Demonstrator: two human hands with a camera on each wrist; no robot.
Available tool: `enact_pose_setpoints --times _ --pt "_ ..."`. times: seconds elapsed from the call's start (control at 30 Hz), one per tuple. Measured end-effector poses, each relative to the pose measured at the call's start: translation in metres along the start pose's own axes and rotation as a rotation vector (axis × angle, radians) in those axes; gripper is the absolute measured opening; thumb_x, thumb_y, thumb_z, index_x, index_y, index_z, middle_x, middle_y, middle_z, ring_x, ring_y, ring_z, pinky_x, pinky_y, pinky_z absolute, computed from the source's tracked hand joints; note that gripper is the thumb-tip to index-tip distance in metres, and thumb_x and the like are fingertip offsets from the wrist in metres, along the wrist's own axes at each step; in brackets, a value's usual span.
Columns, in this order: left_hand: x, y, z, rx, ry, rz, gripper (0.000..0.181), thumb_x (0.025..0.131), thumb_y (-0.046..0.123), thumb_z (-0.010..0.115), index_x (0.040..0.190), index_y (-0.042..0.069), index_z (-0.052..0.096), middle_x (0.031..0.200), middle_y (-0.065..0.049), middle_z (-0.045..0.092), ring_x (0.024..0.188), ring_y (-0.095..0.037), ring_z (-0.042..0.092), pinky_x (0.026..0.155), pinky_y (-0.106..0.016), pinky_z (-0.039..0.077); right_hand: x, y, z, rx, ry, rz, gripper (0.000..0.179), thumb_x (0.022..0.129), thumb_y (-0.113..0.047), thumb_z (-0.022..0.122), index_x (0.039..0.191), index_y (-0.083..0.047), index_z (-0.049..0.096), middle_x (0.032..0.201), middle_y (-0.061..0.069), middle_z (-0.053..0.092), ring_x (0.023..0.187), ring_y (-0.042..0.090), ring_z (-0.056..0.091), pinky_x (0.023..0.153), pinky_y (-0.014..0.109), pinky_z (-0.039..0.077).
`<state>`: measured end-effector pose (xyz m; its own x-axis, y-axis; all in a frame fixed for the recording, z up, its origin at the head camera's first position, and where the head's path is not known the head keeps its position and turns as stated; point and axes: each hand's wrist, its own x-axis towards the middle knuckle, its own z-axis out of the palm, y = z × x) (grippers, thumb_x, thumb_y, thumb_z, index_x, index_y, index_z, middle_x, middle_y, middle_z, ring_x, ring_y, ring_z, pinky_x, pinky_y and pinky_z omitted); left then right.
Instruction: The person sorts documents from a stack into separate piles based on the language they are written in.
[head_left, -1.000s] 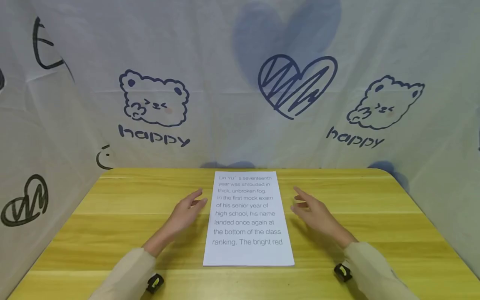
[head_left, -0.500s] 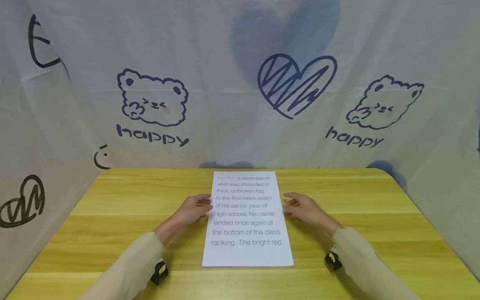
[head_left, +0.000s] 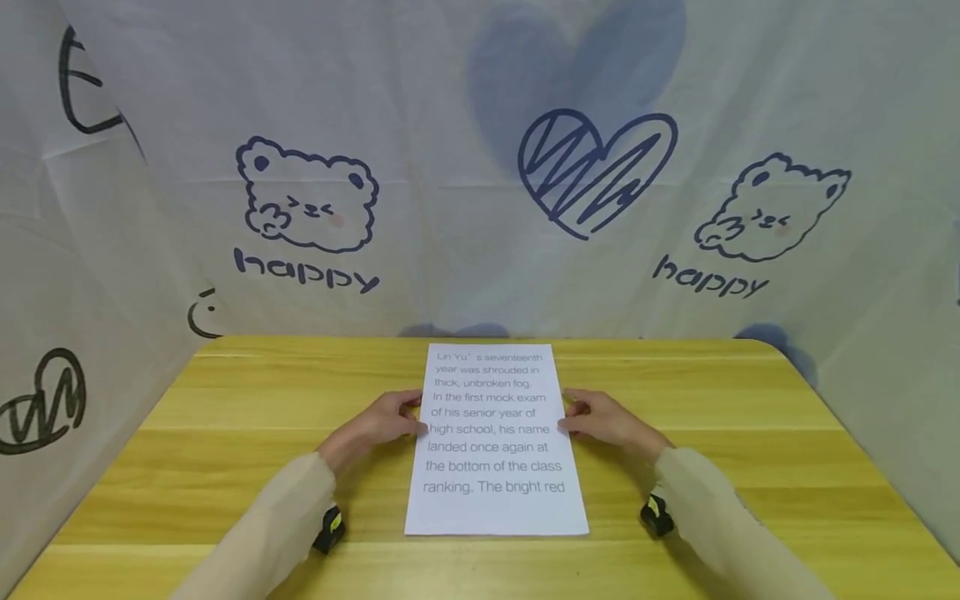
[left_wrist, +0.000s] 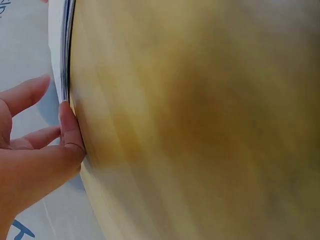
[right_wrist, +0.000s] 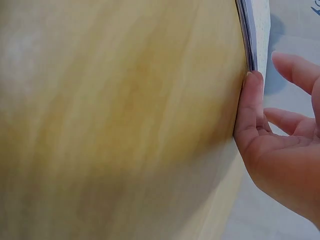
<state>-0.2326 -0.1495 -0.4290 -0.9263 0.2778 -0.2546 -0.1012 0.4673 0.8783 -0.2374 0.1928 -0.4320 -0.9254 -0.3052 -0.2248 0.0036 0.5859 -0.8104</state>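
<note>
A stack of printed paper (head_left: 495, 512) lies flat in the middle of the table, its top sheet bearing large lines of English text. Along its left edge, my left hand (head_left: 381, 419) touches the side with its fingertips. Opposite it, my right hand (head_left: 602, 419) meets the right edge at about the same height. Several layered sheet edges of the stack (left_wrist: 64, 55) show in the left wrist view, where a lower finger rests against them and the thumb stands apart. The right wrist view has a fingertip at the stack's edge (right_wrist: 248, 35) too, with the thumb held off the paper.
The yellow wood-grain table (head_left: 225, 450) has a rounded far right corner. Behind it hangs a pale cloth (head_left: 450, 250) with drawn bears, hearts and the word happy. Black devices (head_left: 328, 530) are strapped under both sleeved wrists.
Both hands have moved inward from either side, from apart from the stack to its left and right edges. The stack lies where it was.
</note>
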Motion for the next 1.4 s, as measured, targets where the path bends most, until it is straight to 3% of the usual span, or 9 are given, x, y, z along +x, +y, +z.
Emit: enact_pose_setpoints --times 0.2,0.3,0.6,0.9,1.1,1.27,1.4 --pt "0.0019 0.0032 0.0004 0.059 -0.004 -0.029 0.064 0.085 0.0 0.066 0.141 -0.013 0.037 0.118 -0.019 0.053 0.095 -0.025 0.048 0.075 -0.027 0.043 -0.0012 -0.0035 0.0017 0.0 -0.018 -0.015 0.049 0.09 -0.01 0.067 0.134 0.005 0.051 0.092 0.009 0.052 0.085 0.021 0.05 0.071 0.028 0.043" --pt "0.0041 0.0023 0.0031 0.051 0.019 -0.066 0.063 0.086 0.0 0.066 0.142 -0.009 0.039 0.119 -0.017 0.053 0.097 -0.025 0.047 0.076 -0.028 0.042 -0.0024 -0.0042 0.002 -0.002 -0.017 -0.017 0.051 0.09 -0.009 0.066 0.135 0.006 0.05 0.094 0.009 0.051 0.085 0.021 0.05 0.071 0.029 0.044" --pt "0.0029 0.0026 0.0067 0.047 0.01 -0.055 0.063 0.089 0.002 0.066 0.145 -0.005 0.038 0.109 -0.013 0.053 0.091 -0.024 0.047 0.071 -0.029 0.04 -0.0041 -0.0027 0.0015 0.014 -0.017 -0.051 0.055 0.089 -0.008 0.066 0.138 0.008 0.046 0.095 0.01 0.05 0.088 0.023 0.047 0.071 0.03 0.041" --pt "0.0011 0.0023 0.007 0.025 0.012 -0.032 0.065 0.09 0.002 0.063 0.148 0.001 0.034 0.123 -0.017 0.051 0.094 -0.026 0.049 0.075 -0.032 0.044 -0.0037 -0.0006 0.0012 0.031 -0.024 -0.037 0.064 0.09 -0.008 0.066 0.145 0.006 0.036 0.096 0.011 0.049 0.088 0.023 0.047 0.07 0.029 0.042" --pt "-0.001 0.0039 0.0047 0.091 0.042 0.005 0.06 0.091 0.001 0.06 0.146 0.0 0.036 0.138 -0.03 0.042 0.107 -0.032 0.051 0.08 -0.035 0.048 -0.0063 -0.0057 0.0011 0.031 -0.024 0.01 0.065 0.09 -0.011 0.066 0.147 0.001 0.036 0.087 0.01 0.051 0.07 0.02 0.048 0.062 0.028 0.039" --pt "0.0006 0.0056 0.0028 0.073 0.051 0.019 0.055 0.092 0.001 0.056 0.145 0.001 0.04 0.137 -0.029 0.044 0.082 -0.025 0.055 0.07 -0.031 0.047 -0.0064 -0.0083 0.0015 0.044 -0.006 0.019 0.062 0.091 -0.01 0.065 0.146 0.0 0.039 0.087 0.01 0.052 0.065 0.019 0.046 0.058 0.027 0.036" --pt "0.0005 0.007 0.0044 0.057 0.095 0.017 0.052 0.093 0.001 0.055 0.144 0.001 0.042 0.136 -0.032 0.044 0.064 -0.02 0.051 0.06 -0.028 0.045 -0.0047 -0.0094 0.0042 0.037 0.067 0.024 0.056 0.091 -0.008 0.063 0.143 0.001 0.043 0.095 0.011 0.054 0.069 0.02 0.047 0.057 0.026 0.039"
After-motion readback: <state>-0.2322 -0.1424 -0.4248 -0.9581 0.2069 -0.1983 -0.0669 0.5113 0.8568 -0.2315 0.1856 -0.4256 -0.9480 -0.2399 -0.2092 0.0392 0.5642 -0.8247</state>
